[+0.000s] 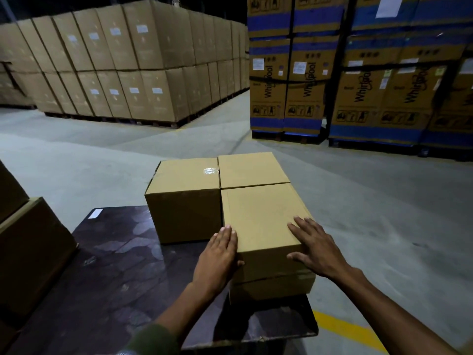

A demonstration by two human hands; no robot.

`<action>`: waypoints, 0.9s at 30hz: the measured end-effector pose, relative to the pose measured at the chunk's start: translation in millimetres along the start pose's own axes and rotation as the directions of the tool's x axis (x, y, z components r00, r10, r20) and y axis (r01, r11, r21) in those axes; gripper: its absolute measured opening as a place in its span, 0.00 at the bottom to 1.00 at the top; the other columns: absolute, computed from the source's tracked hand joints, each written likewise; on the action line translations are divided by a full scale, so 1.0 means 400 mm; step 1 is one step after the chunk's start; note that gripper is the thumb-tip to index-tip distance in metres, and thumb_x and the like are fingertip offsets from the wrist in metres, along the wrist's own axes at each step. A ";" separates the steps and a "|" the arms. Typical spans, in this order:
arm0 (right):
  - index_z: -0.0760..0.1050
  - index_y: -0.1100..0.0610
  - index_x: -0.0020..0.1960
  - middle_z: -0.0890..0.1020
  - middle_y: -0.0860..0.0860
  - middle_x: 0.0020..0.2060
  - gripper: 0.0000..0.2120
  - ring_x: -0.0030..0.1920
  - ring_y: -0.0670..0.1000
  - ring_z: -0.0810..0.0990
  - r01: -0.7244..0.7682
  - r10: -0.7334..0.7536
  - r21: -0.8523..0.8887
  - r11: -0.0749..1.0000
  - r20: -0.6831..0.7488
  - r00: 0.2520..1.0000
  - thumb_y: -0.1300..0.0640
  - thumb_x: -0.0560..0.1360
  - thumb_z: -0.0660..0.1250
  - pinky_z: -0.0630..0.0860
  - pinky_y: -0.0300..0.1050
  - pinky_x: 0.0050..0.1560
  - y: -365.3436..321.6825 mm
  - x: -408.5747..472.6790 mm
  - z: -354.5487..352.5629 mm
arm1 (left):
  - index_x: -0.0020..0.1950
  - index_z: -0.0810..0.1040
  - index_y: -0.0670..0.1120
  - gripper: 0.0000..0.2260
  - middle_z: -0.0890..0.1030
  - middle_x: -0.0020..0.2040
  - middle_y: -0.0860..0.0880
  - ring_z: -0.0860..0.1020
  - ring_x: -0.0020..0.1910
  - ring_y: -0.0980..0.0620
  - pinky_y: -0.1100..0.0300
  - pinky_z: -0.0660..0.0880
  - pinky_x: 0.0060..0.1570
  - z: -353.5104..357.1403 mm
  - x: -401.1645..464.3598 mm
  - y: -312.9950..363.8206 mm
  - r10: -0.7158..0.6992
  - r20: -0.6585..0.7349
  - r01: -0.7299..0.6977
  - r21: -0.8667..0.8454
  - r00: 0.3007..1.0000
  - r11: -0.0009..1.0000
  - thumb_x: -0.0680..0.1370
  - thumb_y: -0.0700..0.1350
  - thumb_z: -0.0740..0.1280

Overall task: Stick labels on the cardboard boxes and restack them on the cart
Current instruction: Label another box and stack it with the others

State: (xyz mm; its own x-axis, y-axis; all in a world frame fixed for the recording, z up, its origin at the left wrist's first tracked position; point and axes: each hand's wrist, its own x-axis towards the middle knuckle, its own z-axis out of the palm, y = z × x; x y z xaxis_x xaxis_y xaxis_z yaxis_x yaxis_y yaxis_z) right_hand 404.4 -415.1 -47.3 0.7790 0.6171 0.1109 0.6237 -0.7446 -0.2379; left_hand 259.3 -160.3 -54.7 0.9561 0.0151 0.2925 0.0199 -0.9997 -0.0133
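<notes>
Warehouse cart: three boxes restacked; I steady the near box, flat fingers grasping nothing; one label at twelve o'clock.

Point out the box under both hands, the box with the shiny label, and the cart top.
near box [258, 216], head view, bare top face
labelled box [184, 180], head view, top face
cart top [120, 252], head view, bare dark deck

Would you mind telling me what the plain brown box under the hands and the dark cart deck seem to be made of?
The plain brown box looks like matte cardboard: uniform tan faces, crisp folded edges. The dark cart deck looks like a glossy, dark, hard-coated board, possibly film-faced plywood; it shows patchy reflections and scuffs.
</notes>
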 end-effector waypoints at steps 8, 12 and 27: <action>0.51 0.44 0.79 0.50 0.46 0.80 0.40 0.79 0.52 0.47 -0.001 0.001 -0.023 1.000 0.005 1.000 0.33 0.74 0.64 0.61 0.59 0.72 -0.002 0.004 0.001 | 0.72 0.69 0.37 0.36 0.70 0.71 0.36 0.70 0.71 0.40 0.49 0.63 0.69 -0.004 0.006 -0.006 0.004 0.005 -0.004 -0.012 1.000 1.000 0.71 0.52 0.76; 0.52 0.44 0.79 0.50 0.46 0.80 0.40 0.79 0.52 0.47 0.002 -0.002 -0.032 0.999 -0.003 1.000 0.33 0.74 0.63 0.62 0.58 0.71 -0.009 0.001 0.002 | 0.76 0.62 0.39 0.34 0.63 0.76 0.38 0.62 0.76 0.42 0.52 0.54 0.73 -0.015 0.004 -0.006 -0.007 0.019 0.008 -0.021 1.000 1.000 0.76 0.52 0.70; 0.55 0.46 0.78 0.56 0.45 0.79 0.46 0.79 0.48 0.50 -0.012 0.007 -0.035 0.999 -0.140 0.990 0.22 0.68 0.36 0.47 0.68 0.72 -0.052 0.006 -0.007 | 0.80 0.45 0.42 0.40 0.40 0.79 0.43 0.38 0.78 0.44 0.49 0.37 0.74 -0.041 -0.035 -0.020 -0.094 0.086 0.083 0.118 0.992 0.989 0.76 0.68 0.39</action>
State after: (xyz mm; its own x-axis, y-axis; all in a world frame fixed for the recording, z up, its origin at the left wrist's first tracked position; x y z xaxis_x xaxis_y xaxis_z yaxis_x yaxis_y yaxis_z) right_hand 393.6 -398.8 -39.3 0.7844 0.5705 0.2435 0.6165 -0.7600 -0.2056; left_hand 241.0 -152.9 -43.0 0.9717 0.1104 0.2089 0.1339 -0.9857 -0.1020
